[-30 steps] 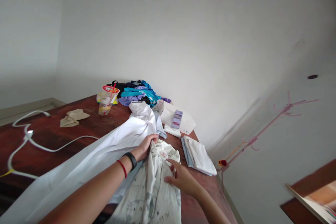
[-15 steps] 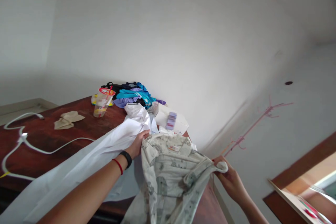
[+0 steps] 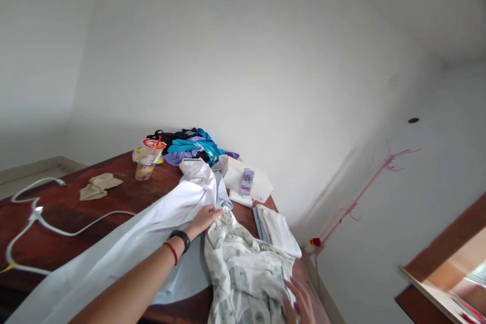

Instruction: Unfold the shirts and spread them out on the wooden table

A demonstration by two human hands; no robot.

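Observation:
A pale printed garment lies crumpled on the near right part of the dark wooden table. My left hand, with a black band and a red string at the wrist, rests flat with fingers stretched at the garment's far top edge, beside a long white cloth. Near the table's right edge my right hand presses down on the garment's lower right part, fingers spread. Neither hand grips anything.
A folded white and blue stack lies just right of the garment. Behind are a white box, a heap of coloured clothes, a plastic cup, a beige rag and a white cable. White walls surround the table.
The garment, held up and stretched between both hands half a second ago, now lies on the table. My right hand let go of its corner and came down onto it.

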